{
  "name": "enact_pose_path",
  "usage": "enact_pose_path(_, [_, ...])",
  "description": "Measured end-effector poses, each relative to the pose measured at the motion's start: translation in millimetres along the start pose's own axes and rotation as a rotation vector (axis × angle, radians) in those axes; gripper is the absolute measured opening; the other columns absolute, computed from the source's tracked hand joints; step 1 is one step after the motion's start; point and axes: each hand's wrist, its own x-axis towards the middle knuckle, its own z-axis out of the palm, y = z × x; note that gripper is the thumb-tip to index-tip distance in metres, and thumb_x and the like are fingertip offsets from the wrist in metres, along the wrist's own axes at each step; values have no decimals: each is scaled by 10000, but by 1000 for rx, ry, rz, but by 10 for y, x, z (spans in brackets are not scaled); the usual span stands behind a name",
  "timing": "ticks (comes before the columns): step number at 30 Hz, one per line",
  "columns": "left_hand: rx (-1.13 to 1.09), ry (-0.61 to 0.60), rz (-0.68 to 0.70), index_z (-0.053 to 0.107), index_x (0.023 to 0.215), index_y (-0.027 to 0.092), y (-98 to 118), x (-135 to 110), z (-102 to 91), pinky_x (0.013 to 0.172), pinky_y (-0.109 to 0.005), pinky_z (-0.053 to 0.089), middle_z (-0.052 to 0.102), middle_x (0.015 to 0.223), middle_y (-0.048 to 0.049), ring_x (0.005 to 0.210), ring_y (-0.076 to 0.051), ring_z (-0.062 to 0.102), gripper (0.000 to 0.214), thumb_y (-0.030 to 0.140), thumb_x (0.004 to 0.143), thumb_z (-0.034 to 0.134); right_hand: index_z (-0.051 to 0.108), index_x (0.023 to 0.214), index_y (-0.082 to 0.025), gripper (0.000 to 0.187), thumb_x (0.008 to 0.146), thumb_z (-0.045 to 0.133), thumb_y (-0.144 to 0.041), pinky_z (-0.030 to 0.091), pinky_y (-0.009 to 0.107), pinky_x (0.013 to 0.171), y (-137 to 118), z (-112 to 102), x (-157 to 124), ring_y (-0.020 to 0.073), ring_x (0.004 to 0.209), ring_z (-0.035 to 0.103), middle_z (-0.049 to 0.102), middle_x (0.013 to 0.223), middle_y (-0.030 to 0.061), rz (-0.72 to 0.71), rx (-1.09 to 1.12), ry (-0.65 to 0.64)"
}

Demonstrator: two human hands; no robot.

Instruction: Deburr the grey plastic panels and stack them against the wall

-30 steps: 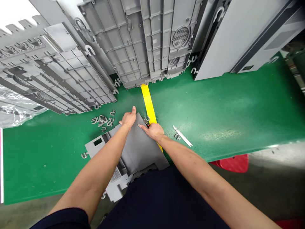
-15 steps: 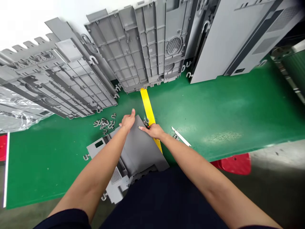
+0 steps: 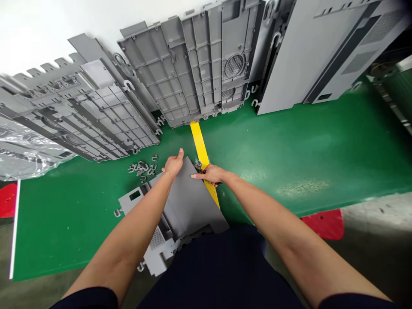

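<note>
Right hand (image 3: pixel 212 175) has edged outward at gray panel's (image 3: pixel 189 204) side, grip closed round cutters (image 3: pixel 203 171); left hand (image 3: pixel 173 166) clasps panel's far edge. Likely trimming; next calls for steady hold.

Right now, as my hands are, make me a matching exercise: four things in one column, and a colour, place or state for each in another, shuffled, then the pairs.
Things:
1. strip
2. table
3. right hand
4. loose clips

Matches:
A. around a tool
B. green
C. in a scattered heap
D. yellow

Pairs: 1-D, 2-B, 3-A, 4-C.
</note>
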Motion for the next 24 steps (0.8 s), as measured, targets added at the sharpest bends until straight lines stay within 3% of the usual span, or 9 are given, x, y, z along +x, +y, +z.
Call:
enact_pose_path(4, [-16, -21, 2, 757, 901, 239, -10, -1, -22, 1192, -605, 311, 779, 1171, -166, 1281, -440, 624, 770, 910, 816, 389, 543, 610, -204, 602, 605, 920, -673, 486, 307, 406, 49, -218, 28, 179, 445, 557, 564, 481, 31, 27, 91, -52])
enact_pose_path(7, [-5, -13, 4, 754, 884, 234, -11, 0, -25, 1215, -629, 250, 786, 1123, -169, 1259, -450, 630, 750, 898, 817, 412, 564, 653, -184, 439, 677, 945, -402, 478, 254, 437, 91, -313, 1, 153, 498, 569, 586, 516, 24, 25, 201, -28])
enact_pose_path(11, [12, -23, 34, 745, 844, 240, -2, -4, -6, 1230, -648, 180, 791, 1090, -153, 1255, -455, 625, 700, 869, 829, 438, 651, 818, -158, 201, 712, 820, -185, 474, 209, 504, 164, -219, -122, 174, 707, 679, 713, 744, 70, 24, 433, -55])
enact_pose_path(15, [50, -62, 68, 725, 794, 238, 23, -68, -82, 1193, -609, 282, 790, 1027, -129, 1190, -418, 659, 685, 864, 831, 451, 656, 994, -188, 292, 714, 725, -234, 548, 254, 628, 334, 0, -460, 221, 938, 719, 754, 978, 103, 13, 685, -77])
enact_pose_path(17, [48, -91, 85, 733, 824, 221, 27, -154, -251, 1128, -551, 393, 786, 1039, -127, 1158, -396, 672, 707, 872, 826, 458, 631, 1079, -210, 350, 743, 672, -296, 583, 308, 723, 477, 114, -767, 228, 1005, 716, 744, 1068, 98, -20, 805, -70])
enact_pose_path(19, [21, -141, 126, 754, 923, 213, 8, -293, -544, 1047, -477, 476, 779, 1111, -112, 1149, -369, 673, 722, 873, 820, 478, 624, 1126, -212, 374, 770, 634, -327, 594, 368, 813, 662, 235, -1146, 238, 1041, 707, 732, 1079, 94, -54, 882, -59])
enact_pose_path(21, [2, -234, 220, 762, 1043, 243, -39, -480, -936, 988, -409, 514, 770, 1176, -64, 1136, -333, 671, 674, 839, 812, 549, 646, 1143, -199, 343, 822, 636, -317, 581, 449, 901, 878, 379, -1535, 257, 1052, 698, 728, 1053, 98, -93, 1039, -93])
enact_pose_path(24, [22, -448, 353, 756, 1066, 279, -140, -804, -1548, 860, -338, 555, 779, 1082, -35, 1020, -293, 694, 527, 728, 802, 678, 686, 1145, -201, 293, 871, 646, -295, 554, 489, 934, 1182, 632, -2001, 286, 1074, 696, 723, 1081, 98, -100, 1221, -93])
